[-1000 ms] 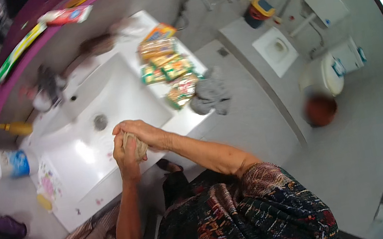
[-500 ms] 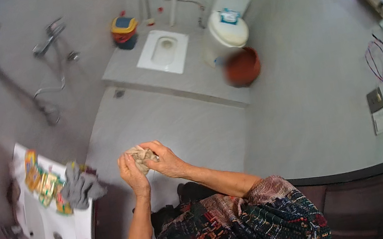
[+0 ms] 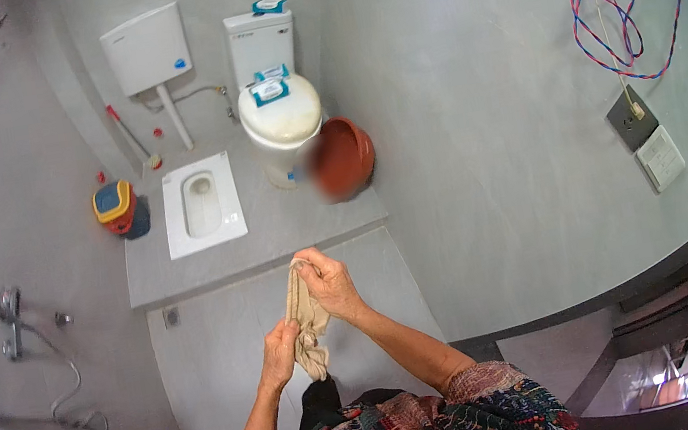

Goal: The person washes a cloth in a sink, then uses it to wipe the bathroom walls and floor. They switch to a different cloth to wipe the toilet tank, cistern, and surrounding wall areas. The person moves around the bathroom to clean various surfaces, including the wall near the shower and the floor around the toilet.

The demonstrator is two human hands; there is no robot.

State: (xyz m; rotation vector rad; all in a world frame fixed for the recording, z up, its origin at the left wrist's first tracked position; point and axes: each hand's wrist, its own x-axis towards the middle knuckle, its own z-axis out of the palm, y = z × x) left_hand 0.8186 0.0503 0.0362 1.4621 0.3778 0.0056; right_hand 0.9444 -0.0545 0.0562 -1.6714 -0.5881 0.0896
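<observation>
And here's the beige cloth [image 3: 308, 318], up in the air over the grey floor [image 3: 382, 285], drawn out between two hands; the right hand [image 3: 330, 285], at its one o'clock, has its grip pinched on the top end; the left hand [image 3: 279, 353], at eight, grips the side edge; squat toilet [image 3: 231, 206] at eleven, white toilet [image 3: 282, 118] at twelve, red-brown bucket [image 3: 362, 155] at one!

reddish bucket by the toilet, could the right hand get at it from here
Probably not: the right hand is gripping the beige cloth, and the reddish bucket looks beyond reach, up on the raised ledge, though nothing visible blocks the way.
</observation>
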